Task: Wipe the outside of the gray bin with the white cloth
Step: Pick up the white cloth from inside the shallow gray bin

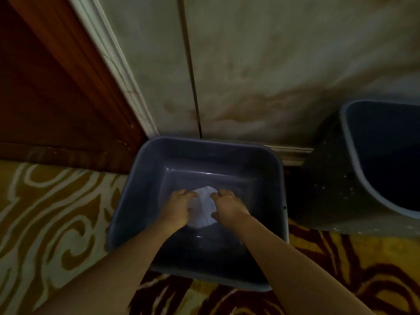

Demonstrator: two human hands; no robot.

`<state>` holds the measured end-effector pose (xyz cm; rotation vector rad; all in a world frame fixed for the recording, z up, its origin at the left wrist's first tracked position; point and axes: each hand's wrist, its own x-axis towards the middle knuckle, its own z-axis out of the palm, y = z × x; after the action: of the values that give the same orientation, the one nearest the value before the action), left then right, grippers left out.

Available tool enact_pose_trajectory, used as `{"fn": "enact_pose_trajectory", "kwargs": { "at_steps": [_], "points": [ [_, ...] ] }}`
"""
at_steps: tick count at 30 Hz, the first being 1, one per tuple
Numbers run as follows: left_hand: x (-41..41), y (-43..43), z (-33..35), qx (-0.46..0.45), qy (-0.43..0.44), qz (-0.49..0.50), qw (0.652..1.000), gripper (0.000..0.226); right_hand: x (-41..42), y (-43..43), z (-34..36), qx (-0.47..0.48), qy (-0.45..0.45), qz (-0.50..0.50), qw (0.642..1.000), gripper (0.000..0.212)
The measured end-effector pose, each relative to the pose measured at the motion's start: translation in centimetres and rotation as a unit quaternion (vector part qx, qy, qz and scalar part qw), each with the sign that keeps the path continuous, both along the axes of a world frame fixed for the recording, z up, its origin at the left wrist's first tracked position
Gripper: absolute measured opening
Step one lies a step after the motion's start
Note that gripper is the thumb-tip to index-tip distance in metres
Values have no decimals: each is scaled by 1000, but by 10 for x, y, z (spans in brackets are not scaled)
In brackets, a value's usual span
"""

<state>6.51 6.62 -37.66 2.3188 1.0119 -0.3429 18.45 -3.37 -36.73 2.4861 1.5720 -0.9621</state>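
Observation:
A gray rectangular bin (145, 169) stands open side up on a patterned carpet, against the wall. Both my arms reach down inside it. A white cloth (204, 206) lies bunched near the bin's bottom. My left hand (178, 206) grips the cloth's left side and my right hand (228, 208) grips its right side. The cloth shows between the two hands. The lower part of the bin's inside is dark.
A second gray bin (354, 160) stands at the right, partly cut off by the frame edge. A brown wooden door or panel (45, 87) fills the left, with white trim (118, 71) beside it. A stained pale wall (272, 64) rises behind the bins.

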Motion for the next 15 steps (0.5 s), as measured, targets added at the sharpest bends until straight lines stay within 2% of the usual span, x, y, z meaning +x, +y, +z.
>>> {"fn": "enact_pose_trajectory", "kwargs": {
  "at_steps": [5, 11, 13, 15],
  "points": [
    [6, 17, -36, 35, -16, -67, 997, 46, 0, 22, -34, 25, -50, 22, 998, 64],
    [11, 27, -50, 56, -13, -99, 993, 48, -9, 27, -45, 43, -61, -21, 997, 67],
    [11, 28, -49, 56, -12, -103, 993, 48, -13, 25, -45, 51, -61, -43, 996, 62],
    [10, 27, -48, 60, -3, -122, 991, 45, -18, 22, -45, 64, -67, -59, 994, 47]
  ]
}}
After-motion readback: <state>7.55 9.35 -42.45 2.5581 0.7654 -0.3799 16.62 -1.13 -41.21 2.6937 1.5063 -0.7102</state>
